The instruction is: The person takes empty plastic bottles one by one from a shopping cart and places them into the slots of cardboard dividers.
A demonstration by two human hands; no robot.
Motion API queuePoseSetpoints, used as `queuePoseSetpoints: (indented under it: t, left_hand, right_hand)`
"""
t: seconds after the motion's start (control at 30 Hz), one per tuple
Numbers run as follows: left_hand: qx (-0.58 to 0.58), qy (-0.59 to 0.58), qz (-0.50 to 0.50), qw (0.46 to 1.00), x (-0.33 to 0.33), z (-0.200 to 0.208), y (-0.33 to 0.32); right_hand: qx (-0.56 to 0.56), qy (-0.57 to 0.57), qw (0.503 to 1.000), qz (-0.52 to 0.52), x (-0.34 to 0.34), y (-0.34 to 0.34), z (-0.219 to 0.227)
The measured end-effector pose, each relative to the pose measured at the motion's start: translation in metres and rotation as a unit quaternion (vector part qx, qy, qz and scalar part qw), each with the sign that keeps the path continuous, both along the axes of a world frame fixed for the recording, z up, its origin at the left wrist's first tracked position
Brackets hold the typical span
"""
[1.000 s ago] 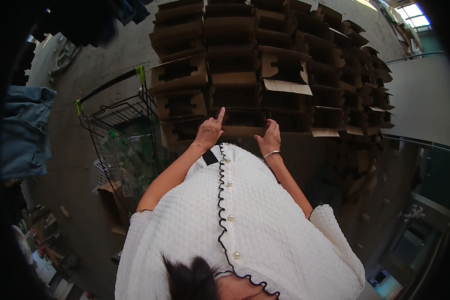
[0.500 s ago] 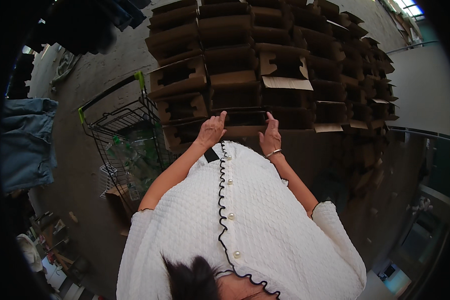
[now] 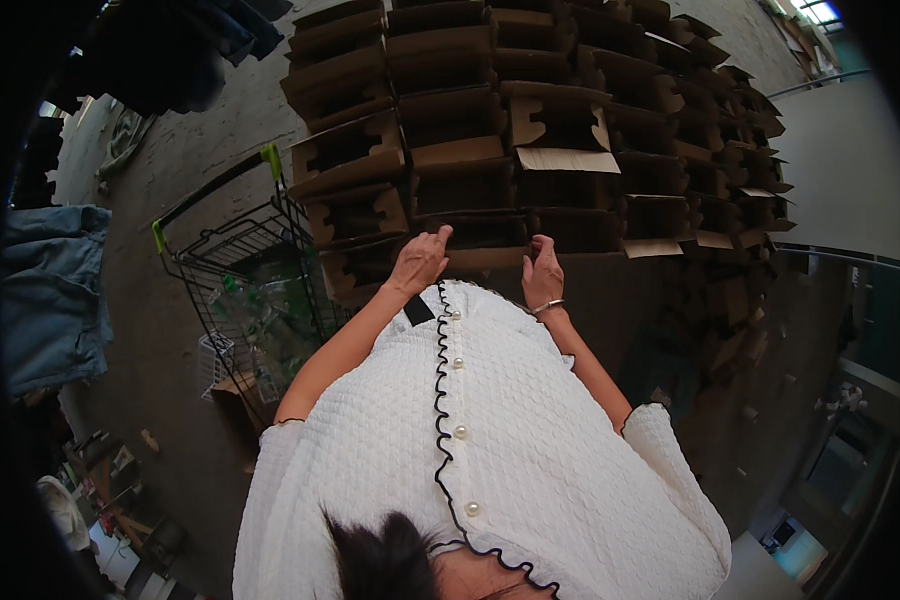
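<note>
Directly in front of my white blouse, an open-topped brown cardboard box (image 3: 486, 258) lies in the nearest row of a large block of similar boxes. My left hand (image 3: 422, 262) is closed at its left end, fingers curled over the edge and pointing inward. At the opposite end, my right hand (image 3: 543, 276), with a bracelet at the wrist, holds the side with fingers bent at the corner. Both thumbs are partly hidden. The inside of this box is dark. Just beyond it, further open boxes (image 3: 462, 186) stand in tight rows.
A black wire shopping cart (image 3: 232, 240) with green handle ends stands left of the boxes, holding clear and green plastic bottles (image 3: 270, 322). Blue denim garments (image 3: 58, 295) hang at far left. A pale panel (image 3: 850, 165) rises at the right, beyond the stacked boxes.
The boxes and cart sit slightly farther left in view. My right fingers have lowered a little and bent more at the box's corner; my left hand has barely moved.
</note>
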State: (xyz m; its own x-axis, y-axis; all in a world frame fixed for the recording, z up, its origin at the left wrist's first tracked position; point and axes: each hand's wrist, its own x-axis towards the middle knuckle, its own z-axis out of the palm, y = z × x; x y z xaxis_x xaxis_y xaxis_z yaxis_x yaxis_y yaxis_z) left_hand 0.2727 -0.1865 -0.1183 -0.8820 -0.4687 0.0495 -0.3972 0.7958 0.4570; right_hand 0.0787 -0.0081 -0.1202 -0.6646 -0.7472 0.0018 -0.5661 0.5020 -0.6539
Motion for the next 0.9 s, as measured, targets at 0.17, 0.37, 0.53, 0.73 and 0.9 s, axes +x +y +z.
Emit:
queuePoseSetpoints:
  t: [0.17, 0.37, 0.53, 0.73, 0.9]
  left_hand:
    - [-0.012, 0.009, -0.091, 0.996, 0.005, -0.023, 0.002]
    - [0.069, -0.027, -0.201, 0.977, 0.012, -0.024, -0.001]
    - [-0.001, 0.008, -0.22, 0.975, 0.011, -0.011, -0.004]
    - [-0.095, 0.031, -0.125, 0.987, -0.003, 0.012, 0.002]
    - [-0.073, 0.003, -0.078, 0.994, -0.005, 0.008, 0.004]
  right_hand:
    - [0.032, 0.027, 0.998, 0.041, -0.005, -0.008, 0.001]
    - [0.007, -0.078, 0.997, 0.005, -0.001, 0.006, 0.003]
    - [-0.008, -0.154, 0.986, 0.061, -0.005, 0.014, -0.011]
    - [0.148, -0.079, 0.978, 0.123, 0.003, -0.007, 0.01]
    - [0.098, -0.011, 0.992, 0.082, -0.005, -0.013, 0.017]
